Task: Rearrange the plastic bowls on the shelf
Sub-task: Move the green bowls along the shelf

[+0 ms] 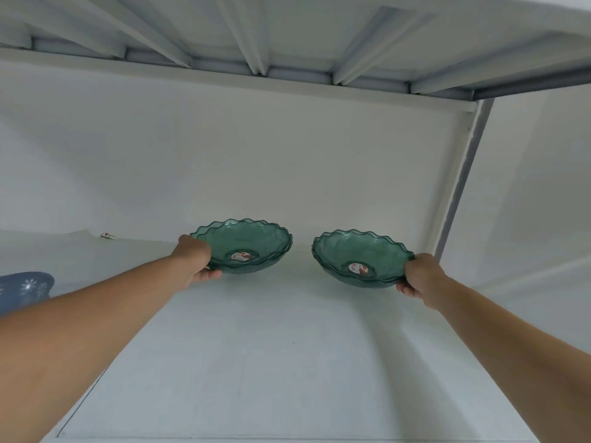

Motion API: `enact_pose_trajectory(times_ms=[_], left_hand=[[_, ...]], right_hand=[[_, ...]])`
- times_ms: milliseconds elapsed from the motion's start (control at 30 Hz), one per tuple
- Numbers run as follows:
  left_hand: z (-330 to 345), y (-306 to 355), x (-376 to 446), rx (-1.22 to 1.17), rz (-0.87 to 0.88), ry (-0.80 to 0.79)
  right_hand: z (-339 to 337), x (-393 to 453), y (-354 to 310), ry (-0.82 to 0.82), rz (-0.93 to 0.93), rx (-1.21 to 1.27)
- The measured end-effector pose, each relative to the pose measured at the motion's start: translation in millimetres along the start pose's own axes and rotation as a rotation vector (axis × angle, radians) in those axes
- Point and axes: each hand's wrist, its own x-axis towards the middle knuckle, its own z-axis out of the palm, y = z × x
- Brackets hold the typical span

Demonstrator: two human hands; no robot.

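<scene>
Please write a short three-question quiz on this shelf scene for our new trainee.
1. True or false: each of the hands grips a green bowl by its rim.
2. Which lies at the left edge? A) a blue patterned item B) a red cup C) a metal pan
3. Fill in: each bowl has a ___ at its centre.

Key:
1. True: left hand on the left bowl, right hand on the right bowl.
2. A, the blue patterned item.
3. sticker.

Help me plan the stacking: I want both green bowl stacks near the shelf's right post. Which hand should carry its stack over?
Probably the left hand. Its green bowl stack sits farther from the right post; the right hand already holds the other stack beside that post.
</scene>
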Motion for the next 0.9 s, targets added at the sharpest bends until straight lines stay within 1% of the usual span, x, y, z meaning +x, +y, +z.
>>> enact_pose_trajectory(times_ms=[200, 400, 533, 667, 733, 800, 867, 900], left_hand=[[17, 1, 10, 0.02, -0.021, 0.027], [28, -9, 23, 0.033, -0.015, 0.07], [31, -18, 33, -0.044, -0.016, 0.013], [35, -15, 35, -0.022, -0.017, -0.041], [35, -10, 31, 0.039, -0.045, -0.037], [33, -4, 26, 0.211, -0.03, 0.025], [25, 2, 21, 0.441, 0.067, 0.129], [20, 6, 18, 0.505, 0.139, 0.169]], right_hand=[[-5, 19, 16, 0.011, 0.02, -0.014], [4, 43, 31, -0.012, 0.014, -0.031], [8, 52, 34, -0.019, 0.001, -0.022], [5, 59, 37, -0.039, -0.002, -0.059], [5, 57, 34, -0.034, -0.013, -0.119], [5, 52, 29, 0.031, -0.102, -0.287], [5, 47, 23, 0.102, -0.262, -0.54], [6, 42, 18, 0.126, -0.331, -0.602]])
